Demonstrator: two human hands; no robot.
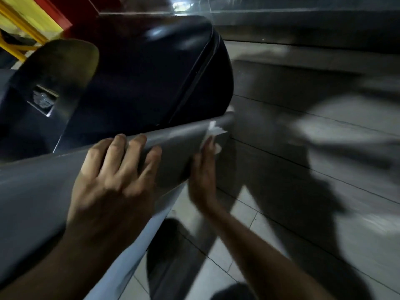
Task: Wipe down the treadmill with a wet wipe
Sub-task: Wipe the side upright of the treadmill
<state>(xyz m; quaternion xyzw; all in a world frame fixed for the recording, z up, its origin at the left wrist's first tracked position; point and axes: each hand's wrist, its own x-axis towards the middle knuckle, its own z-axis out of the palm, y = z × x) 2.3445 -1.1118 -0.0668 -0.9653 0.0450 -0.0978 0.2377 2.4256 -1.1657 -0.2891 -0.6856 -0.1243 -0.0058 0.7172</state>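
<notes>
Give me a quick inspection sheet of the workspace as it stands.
Surface: grey treadmill panel, tilted; dark housing above it.
Job's things: white wet wipe pressed against the panel's right edge.
Clutter: nothing seen.
Hands: left hand rests spread on the panel; right hand presses the wipe with straight fingers.
Cables: nothing seen.
Surroundings: tiled floor with shadows; yellow frame upper left. Image blurred.

Left hand [114, 169] lies flat with fingers [118, 146] spread; right hand [204, 176] reaches forward edge-on, fingers extended.
</notes>
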